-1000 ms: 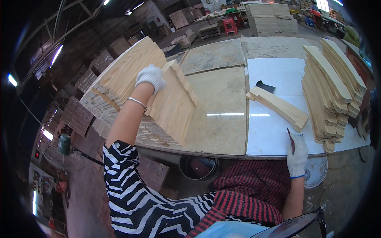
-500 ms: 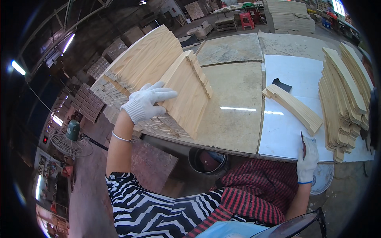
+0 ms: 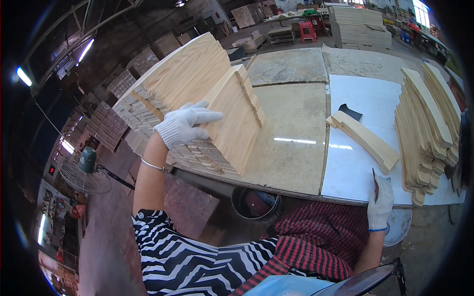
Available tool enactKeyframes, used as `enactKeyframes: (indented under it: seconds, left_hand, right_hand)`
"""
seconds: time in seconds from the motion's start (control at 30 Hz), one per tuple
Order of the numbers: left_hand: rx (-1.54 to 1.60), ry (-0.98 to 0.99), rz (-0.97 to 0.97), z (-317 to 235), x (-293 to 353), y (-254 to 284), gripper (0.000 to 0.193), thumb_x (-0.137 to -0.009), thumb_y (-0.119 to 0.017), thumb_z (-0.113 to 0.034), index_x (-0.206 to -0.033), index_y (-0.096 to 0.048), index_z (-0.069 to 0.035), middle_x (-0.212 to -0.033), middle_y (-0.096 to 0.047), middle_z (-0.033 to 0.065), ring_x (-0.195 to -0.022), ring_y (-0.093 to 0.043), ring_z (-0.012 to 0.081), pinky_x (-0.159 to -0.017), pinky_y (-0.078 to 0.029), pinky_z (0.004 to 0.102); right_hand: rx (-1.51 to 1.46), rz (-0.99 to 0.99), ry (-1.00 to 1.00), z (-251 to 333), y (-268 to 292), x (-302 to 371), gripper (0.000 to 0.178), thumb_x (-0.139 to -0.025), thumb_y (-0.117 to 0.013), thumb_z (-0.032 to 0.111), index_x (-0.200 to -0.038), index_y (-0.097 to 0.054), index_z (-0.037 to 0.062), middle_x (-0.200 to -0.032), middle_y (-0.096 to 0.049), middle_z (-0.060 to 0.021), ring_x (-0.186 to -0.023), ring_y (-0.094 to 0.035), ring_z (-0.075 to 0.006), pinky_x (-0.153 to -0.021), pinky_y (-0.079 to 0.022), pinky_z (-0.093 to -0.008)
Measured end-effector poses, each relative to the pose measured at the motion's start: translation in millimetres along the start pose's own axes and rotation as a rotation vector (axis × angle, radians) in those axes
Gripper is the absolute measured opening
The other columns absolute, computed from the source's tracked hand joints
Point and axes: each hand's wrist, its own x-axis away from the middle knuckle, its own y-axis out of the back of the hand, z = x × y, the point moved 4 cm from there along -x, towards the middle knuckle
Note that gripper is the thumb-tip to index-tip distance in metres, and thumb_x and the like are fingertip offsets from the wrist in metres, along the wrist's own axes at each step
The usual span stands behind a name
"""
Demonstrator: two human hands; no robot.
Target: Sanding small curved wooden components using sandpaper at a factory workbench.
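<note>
My left hand point(image 3: 183, 124), in a white knitted glove, lies on a tall stack of pale curved wooden pieces point(image 3: 185, 71). Its fingers are stretched out over the nearer, lower part of the stack, with the thumb apart. At the table's front edge, my gloved right hand point(image 3: 381, 200) is closed on a thin reddish-brown sheet of sandpaper point(image 3: 376, 186), seen nearly edge-on. Just beyond that hand, a curved wooden piece point(image 3: 368, 141) lies slantwise on a white sheet point(image 3: 363, 165). A dark, bent scrap point(image 3: 350, 112) rests beside its far end.
More curved wooden pieces point(image 3: 424, 138) are piled at the right of the table point(image 3: 291, 163). Below the front edge stand a black bucket point(image 3: 256, 203) and a pale round lid or tub point(image 3: 398, 227). A caged fan point(image 3: 85, 172) stands at the left; a red stool point(image 3: 307, 31) is farther back.
The view has shifted slightly. Both hands keep nearly the same places, the left on the stack and the right with the sandpaper at the table edge.
</note>
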Motion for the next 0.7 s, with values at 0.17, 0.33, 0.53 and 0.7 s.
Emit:
enactKeyframes:
  seconds: [0.17, 0.33, 0.53, 0.7]
  left_hand:
    - [-0.123, 0.032, 0.051, -8.5, 2.7, 8.3, 0.058, -0.071, -0.075, -0.024, -0.128, -0.069, -0.035, -0.146, -0.054, 0.0125, -0.129, -0.050, 0.0316, -0.108, -0.042, 0.0412]
    - [-0.186, 0.117, 0.135, -49.9, 1.3, 12.4, 0.064, -0.070, -0.073, -0.024, -0.133, -0.066, -0.026, -0.140, -0.058, 0.0151, -0.135, -0.047, 0.0353, -0.111, -0.039, 0.0436]
    - [-0.121, -0.402, -0.147, -131.3, -29.3, -34.4, 0.066, -0.074, -0.078, -0.028, -0.137, -0.060, -0.017, -0.137, -0.059, 0.0096, -0.137, -0.045, 0.0365, -0.114, -0.036, 0.0479]
    - [0.120, -0.603, 0.023, -217.0, -88.9, -129.1, 0.070, -0.076, -0.078, -0.032, -0.141, -0.055, -0.017, -0.142, -0.055, 0.0105, -0.138, -0.043, 0.0369, -0.115, -0.035, 0.0478]
  right_hand:
    - [-0.035, -0.003, 0.014, 2.2, -1.3, 0.8, 0.046, -0.080, -0.064, 0.001, -0.126, -0.062, 0.0000, -0.122, -0.064, -0.0222, -0.118, -0.057, -0.0423, -0.113, -0.038, -0.0501]
    - [0.022, -0.003, 0.008, 5.5, 4.1, 2.9, 0.044, -0.080, -0.064, 0.001, -0.124, -0.063, 0.0007, -0.121, -0.065, -0.0215, -0.117, -0.058, -0.0415, -0.110, -0.040, -0.0494]
    - [0.113, 0.069, 0.009, 11.3, 20.1, -11.5, 0.032, -0.080, -0.070, 0.013, -0.111, -0.067, 0.0069, -0.099, -0.066, -0.0159, -0.097, -0.061, -0.0382, -0.091, -0.048, -0.0476]
    - [0.221, 0.176, 0.068, 21.9, -2.4, -32.4, 0.024, -0.085, -0.069, 0.023, -0.107, -0.071, 0.0138, -0.091, -0.066, -0.0098, -0.086, -0.063, -0.0321, -0.079, -0.050, -0.0437]
